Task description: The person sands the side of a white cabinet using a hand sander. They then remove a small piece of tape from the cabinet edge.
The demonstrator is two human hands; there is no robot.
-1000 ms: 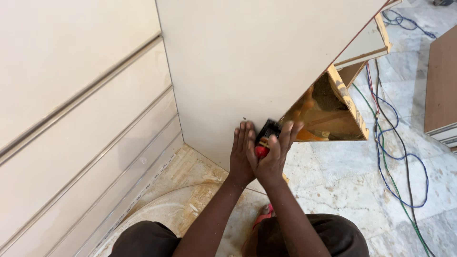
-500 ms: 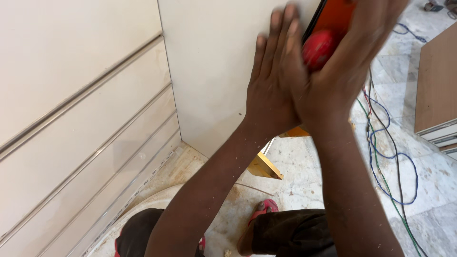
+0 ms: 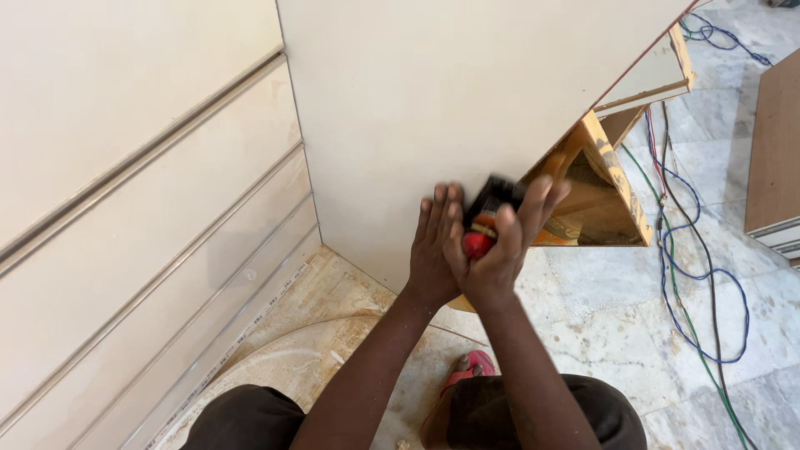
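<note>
Big white cabinet panel (image 3: 433, 108) fills the top, open wooden box (image 3: 596, 196) poking out behind its right edge. Both hands pressed on the panel's lower edge: right hand (image 3: 500, 246) grip closed around a red-n-black tool (image 3: 483, 221), prob a small trimmer, too blurry to tell. Left hand (image 3: 433, 250) flat, fingers open, right beside it.

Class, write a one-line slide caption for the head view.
Both hands, left hand and right hand, press a red-and-black tool against a white panel.
</note>
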